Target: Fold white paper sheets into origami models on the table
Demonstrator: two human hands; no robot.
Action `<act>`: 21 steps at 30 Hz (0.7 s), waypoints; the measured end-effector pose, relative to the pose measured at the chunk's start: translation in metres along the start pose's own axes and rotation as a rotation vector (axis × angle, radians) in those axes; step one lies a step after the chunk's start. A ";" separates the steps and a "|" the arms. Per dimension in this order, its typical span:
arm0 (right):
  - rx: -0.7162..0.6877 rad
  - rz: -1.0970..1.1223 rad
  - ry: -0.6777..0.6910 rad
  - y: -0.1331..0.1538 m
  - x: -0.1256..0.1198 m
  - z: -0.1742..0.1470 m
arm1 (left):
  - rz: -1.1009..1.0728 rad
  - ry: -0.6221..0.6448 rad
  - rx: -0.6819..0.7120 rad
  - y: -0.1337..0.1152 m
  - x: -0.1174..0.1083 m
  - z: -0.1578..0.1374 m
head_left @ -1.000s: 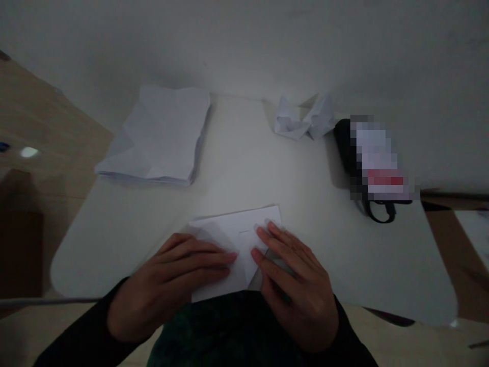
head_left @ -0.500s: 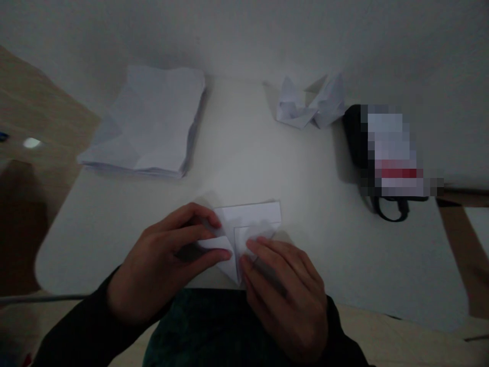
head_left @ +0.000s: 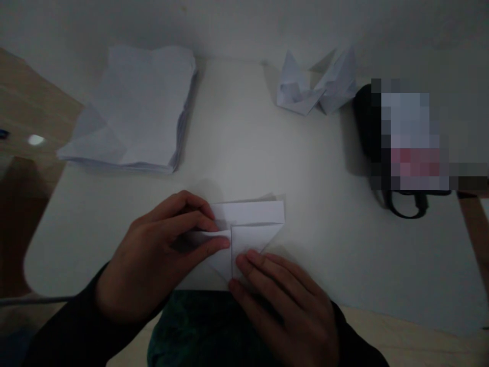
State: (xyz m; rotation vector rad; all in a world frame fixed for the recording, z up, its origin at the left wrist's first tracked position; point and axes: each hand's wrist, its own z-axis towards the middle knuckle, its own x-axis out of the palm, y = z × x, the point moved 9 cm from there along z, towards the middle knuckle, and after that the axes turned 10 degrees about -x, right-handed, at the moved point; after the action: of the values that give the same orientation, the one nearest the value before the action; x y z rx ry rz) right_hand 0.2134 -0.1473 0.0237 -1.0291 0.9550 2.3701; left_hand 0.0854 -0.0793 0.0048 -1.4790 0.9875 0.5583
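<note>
A partly folded sheet of white paper (head_left: 252, 213) lies at the near edge of the table, a straight strip along its far side and a point towards me. My left hand (head_left: 164, 250) pinches its left flap between thumb and fingers, the flap's edge meeting the middle line. On the right flap, which lies flat, rest the fingertips of my right hand (head_left: 282, 300). The right thumb touches the paper close to its near point. Part of the left side is hidden under my left fingers.
A stack of white paper (head_left: 141, 112) sits at the far left of the white table (head_left: 237, 137). Folded paper shapes (head_left: 305, 97) stand at the back right, beside a black case (head_left: 367, 120) with a loop strap and a blurred-out top.
The left flap has come down against the middle line, held by my left hand. My right fingers have slid nearer to me, baring more of the right flap. The view has shifted slightly.
</note>
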 end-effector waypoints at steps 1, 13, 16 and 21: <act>0.007 0.007 0.008 0.000 0.001 0.000 | 0.013 -0.019 -0.008 0.000 -0.001 0.001; 0.278 0.022 -0.041 -0.017 0.001 -0.006 | 0.030 -0.003 -0.124 0.005 0.000 0.009; 0.203 0.009 0.001 -0.013 0.001 -0.002 | 0.023 0.008 -0.142 0.007 0.000 0.010; 0.056 -0.013 0.044 -0.005 0.001 0.001 | 0.032 0.045 -0.134 0.008 0.002 0.012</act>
State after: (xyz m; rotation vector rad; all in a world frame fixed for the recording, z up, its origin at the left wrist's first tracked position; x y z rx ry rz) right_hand 0.2150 -0.1431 0.0219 -1.0677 1.0211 2.3058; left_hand 0.0822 -0.0679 -0.0036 -1.6025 1.0275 0.6265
